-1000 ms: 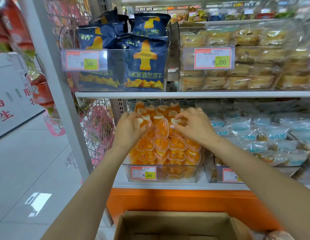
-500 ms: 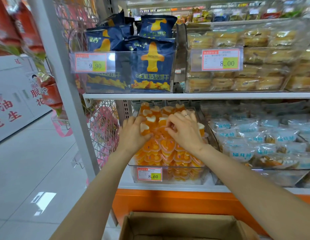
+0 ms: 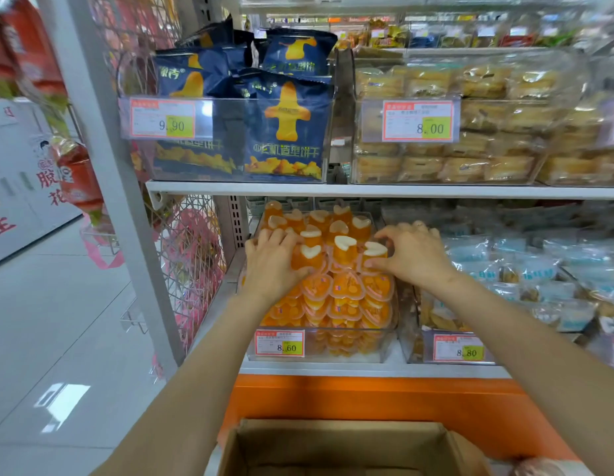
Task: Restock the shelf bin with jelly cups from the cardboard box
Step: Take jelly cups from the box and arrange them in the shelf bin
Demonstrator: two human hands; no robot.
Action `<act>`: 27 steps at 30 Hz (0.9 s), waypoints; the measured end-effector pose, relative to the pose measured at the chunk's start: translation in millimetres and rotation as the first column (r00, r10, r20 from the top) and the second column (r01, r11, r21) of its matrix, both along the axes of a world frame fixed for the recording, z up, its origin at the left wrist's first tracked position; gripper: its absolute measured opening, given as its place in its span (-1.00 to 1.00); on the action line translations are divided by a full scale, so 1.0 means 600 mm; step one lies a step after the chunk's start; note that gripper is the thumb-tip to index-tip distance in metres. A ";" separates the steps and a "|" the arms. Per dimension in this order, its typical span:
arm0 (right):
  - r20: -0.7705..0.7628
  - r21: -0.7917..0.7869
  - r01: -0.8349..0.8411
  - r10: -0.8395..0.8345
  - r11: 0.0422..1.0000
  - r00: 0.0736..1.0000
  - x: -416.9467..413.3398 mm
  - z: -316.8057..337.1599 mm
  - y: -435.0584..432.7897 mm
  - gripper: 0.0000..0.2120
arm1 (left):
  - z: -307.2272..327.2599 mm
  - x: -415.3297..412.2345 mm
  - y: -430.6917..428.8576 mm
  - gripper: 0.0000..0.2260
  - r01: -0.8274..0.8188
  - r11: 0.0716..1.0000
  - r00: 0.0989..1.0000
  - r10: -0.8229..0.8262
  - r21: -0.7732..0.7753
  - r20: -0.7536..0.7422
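Bright, even store light, glare on the floor (image 3: pixel 60 403), wide-angle bending and soft blur at the edges.

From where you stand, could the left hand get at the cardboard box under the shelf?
Probably yes: the left hand holds a jelly cup in the bin, but the cardboard box sits open just below, nothing between.

Both forearms show bare from the picture's lower edge to the wrists, and the left hand (image 3: pixel 274 266) and the right hand (image 3: pixel 415 255) are bare as well.
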State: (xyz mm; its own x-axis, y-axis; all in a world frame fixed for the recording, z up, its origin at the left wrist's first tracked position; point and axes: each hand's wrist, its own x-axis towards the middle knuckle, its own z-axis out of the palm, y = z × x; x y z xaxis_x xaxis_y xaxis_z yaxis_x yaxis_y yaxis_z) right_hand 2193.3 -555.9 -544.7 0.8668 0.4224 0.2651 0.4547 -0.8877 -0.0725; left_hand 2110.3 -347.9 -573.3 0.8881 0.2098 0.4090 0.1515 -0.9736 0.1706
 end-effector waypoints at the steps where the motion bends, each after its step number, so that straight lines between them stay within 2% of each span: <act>1: -0.015 -0.006 0.006 -0.006 1.000 1.000 0.000 -0.002 0.003 -0.51 | -0.002 0.002 -0.002 -0.52 -0.016 1.000 1.000 0.016 -0.001 0.004; 4: -0.028 0.062 0.052 -0.051 0.997 0.998 0.002 -0.002 0.013 -0.55 | -0.004 0.007 -0.007 -0.53 -0.042 0.999 0.999 0.042 -0.005 0.016; 8: -0.031 0.177 0.213 -0.211 0.961 0.977 0.013 -0.007 0.020 -0.46 | -0.002 0.007 -0.009 -0.55 -0.027 1.000 0.999 0.027 -0.003 0.045; 12: -0.086 0.209 0.248 -0.235 0.946 0.968 0.028 -0.012 0.037 -0.38 | 0.000 -0.008 -0.013 -0.63 0.051 0.999 0.979 -0.050 0.000 0.197; 16: -0.080 0.251 0.177 -0.162 0.952 0.984 0.022 -0.008 0.029 -0.42 | -0.004 -0.033 -0.034 -0.74 0.307 0.951 0.892 -0.304 0.047 0.335; 19: 0.063 0.301 0.085 -0.109 0.950 0.992 -0.015 -0.007 -0.002 -0.56 | -0.020 -0.062 -0.068 -0.75 0.474 0.871 0.849 -0.413 -0.128 0.330; 21: 0.217 0.398 -0.076 -0.013 0.914 0.976 -0.060 -0.022 -0.027 -0.71 | -0.047 -0.087 -0.095 -0.75 0.537 0.797 0.834 -0.454 -0.276 0.312; 24: 0.357 0.440 -0.311 0.153 0.843 0.922 -0.144 -0.097 -0.051 -0.78 | -0.128 -0.125 -0.128 -0.72 0.549 0.727 0.835 -0.489 -0.411 0.251; 27: 0.247 0.348 -0.357 0.282 0.867 0.927 -0.204 -0.226 -0.072 -0.74 | -0.247 -0.165 -0.148 -0.71 0.430 0.735 0.884 -0.461 -0.524 0.078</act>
State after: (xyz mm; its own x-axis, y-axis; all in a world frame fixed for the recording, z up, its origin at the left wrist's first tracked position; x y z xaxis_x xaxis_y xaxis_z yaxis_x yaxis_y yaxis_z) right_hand 2071.0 -599.2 -680.4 0.6219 0.5018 0.6012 0.7467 -0.6113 -0.2622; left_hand 2011.3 -436.6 -721.7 0.9504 -0.0519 0.3065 -0.2533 -0.7010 0.6666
